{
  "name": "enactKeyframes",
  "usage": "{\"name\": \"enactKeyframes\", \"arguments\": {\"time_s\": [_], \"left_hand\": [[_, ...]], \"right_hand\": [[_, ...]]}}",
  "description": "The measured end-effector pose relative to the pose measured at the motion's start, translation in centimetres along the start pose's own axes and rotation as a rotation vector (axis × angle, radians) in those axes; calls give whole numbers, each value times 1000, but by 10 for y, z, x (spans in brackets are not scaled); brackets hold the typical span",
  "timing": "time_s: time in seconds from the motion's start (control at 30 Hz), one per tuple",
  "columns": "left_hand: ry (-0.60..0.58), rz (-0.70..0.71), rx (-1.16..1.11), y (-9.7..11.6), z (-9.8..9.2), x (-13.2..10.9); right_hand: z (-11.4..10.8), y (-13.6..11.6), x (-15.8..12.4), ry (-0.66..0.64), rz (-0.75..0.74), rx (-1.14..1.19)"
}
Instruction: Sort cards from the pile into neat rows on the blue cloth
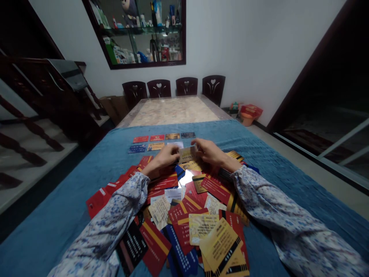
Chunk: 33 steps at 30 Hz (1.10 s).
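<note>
Between my two hands a pale yellowish plastic card (186,153) is held up by its ends, above the far side of a card pile. My left hand (166,157) pinches its left edge, and my right hand (210,152) grips the right edge with bent fingers. Below them spreads a heap of overlapping cards (184,215) in red, gold, blue, black and white, many with printed text and stripes. Beyond my hands lie two rows of separate cards, among them a red card (157,138), a dark card (188,135) and a blue card (137,148). A whitish card (175,145) is partly hidden by my left hand.
A blue cloth (86,184) covers the near part of the table; its marble-patterned far end (175,109) shows bare. Several dark chairs (186,86) stand along the wall, under a glass-shelved cabinet (141,29). Stair railings (31,123) rise at left.
</note>
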<state>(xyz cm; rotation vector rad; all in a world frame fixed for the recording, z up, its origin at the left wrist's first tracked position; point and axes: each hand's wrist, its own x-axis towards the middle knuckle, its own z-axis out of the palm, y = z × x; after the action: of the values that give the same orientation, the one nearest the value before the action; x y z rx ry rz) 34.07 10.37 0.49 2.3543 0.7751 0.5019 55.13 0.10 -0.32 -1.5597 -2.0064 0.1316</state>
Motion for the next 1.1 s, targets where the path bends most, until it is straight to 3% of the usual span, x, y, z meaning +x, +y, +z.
{"name": "enactKeyframes", "arguments": {"time_s": [0.27, 0.6, 0.9, 1.1], "left_hand": [[-10, 50, 15, 7, 2, -5], [-8, 102, 107, 7, 7, -6], [4, 145, 207, 11, 5, -6], [-18, 212, 291, 20, 0, 1]], "right_hand": [[3, -2, -2, -78, 5, -111], [8, 2, -2, -58, -55, -12], [3, 2, -2, 1, -125, -12], [-8, 7, 5, -23, -91, -103]]}}
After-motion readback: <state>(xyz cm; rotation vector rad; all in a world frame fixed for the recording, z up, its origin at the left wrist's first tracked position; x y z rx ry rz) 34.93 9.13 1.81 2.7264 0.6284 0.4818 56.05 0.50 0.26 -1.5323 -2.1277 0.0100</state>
